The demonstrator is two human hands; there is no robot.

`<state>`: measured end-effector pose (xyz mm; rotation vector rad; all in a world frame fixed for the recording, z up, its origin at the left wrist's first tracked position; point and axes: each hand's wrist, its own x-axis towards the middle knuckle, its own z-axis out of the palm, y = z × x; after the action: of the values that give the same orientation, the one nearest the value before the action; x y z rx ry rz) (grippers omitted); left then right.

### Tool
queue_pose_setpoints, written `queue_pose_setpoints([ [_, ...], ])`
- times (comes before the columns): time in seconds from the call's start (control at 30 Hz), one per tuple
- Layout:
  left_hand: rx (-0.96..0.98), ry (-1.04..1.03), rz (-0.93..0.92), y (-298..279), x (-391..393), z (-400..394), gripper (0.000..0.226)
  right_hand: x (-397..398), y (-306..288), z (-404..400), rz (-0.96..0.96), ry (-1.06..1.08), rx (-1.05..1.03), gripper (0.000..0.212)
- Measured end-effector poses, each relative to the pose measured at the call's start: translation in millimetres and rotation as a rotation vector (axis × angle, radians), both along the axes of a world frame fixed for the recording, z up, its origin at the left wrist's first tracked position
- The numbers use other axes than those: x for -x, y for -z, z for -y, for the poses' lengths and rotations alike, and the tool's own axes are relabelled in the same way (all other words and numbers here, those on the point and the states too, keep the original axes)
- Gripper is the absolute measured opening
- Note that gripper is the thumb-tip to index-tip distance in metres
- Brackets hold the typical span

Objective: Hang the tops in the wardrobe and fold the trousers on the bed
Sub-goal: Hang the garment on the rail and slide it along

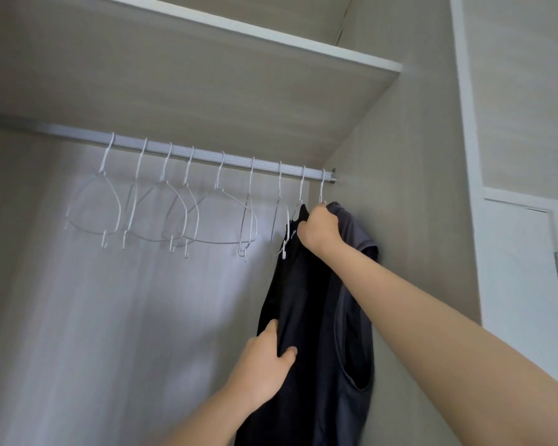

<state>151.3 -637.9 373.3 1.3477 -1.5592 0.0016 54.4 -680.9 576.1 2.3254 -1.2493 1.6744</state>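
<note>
I am hanging tops; my right hand grips the dark top at its hanger, far right on the wardrobe rail; my left hand pinches its fabric lower down; next, I judge, let go and fetch another.

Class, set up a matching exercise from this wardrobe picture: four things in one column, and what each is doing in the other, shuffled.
1. left hand
2. right hand
3. empty hangers
4. shelf

A. above the rail
B. grips the top of the dark tops
C. hang bare on the rail
D. holds the black top lower down

Pairs: 1-D, 2-B, 3-C, 4-A
</note>
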Motion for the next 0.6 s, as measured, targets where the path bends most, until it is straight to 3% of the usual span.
queue_pose_setpoints([
  [0.17,-0.063,-0.045,-0.019,17,1,-31,0.038,5,42,-33,0.001,-0.075,0.048,0.027],
  [0.37,-0.151,-0.088,-0.084,63,-6,-71,0.015,20,118,-76,-0.096,-0.182,-0.016,0.037],
  [0.6,-0.36,-0.055,-0.252,115,-13,-148,0.028,29,212,-132,-0.29,-0.277,-0.102,0.045],
])
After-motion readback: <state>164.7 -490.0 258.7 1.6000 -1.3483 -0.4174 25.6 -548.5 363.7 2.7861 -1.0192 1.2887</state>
